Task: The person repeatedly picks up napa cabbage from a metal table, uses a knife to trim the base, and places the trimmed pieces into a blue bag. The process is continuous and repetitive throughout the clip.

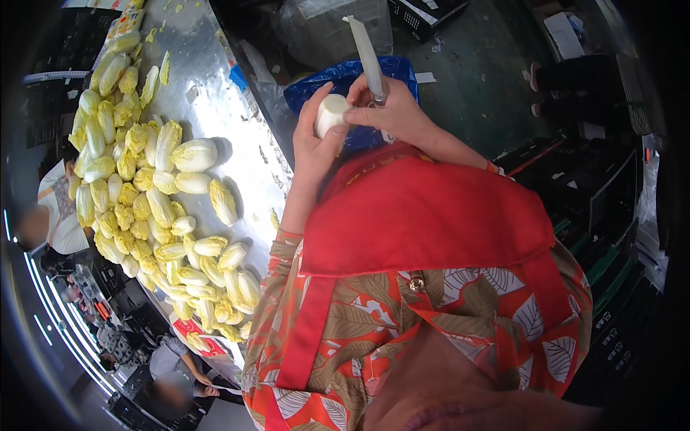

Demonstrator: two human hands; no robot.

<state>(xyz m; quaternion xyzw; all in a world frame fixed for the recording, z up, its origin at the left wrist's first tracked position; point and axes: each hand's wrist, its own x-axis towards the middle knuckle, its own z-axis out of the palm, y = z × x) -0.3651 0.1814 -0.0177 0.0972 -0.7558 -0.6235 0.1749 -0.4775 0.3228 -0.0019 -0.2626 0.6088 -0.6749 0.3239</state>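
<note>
Head view: your left grip is wrapped around a pale cabbage, round cut end showing, near a blue bag and off the tabletop. Your right grip grasps a knife, blade pointing away. The smooth cabbage could slip if your left fingers slacken; a wrist turn could swing the blade toward them.

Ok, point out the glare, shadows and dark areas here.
All in the head view: glare whitens the metal table; cabbages on it cast shadows; the floor is dim; corners go black around the fisheye image; the knife has a clear outline.
</note>
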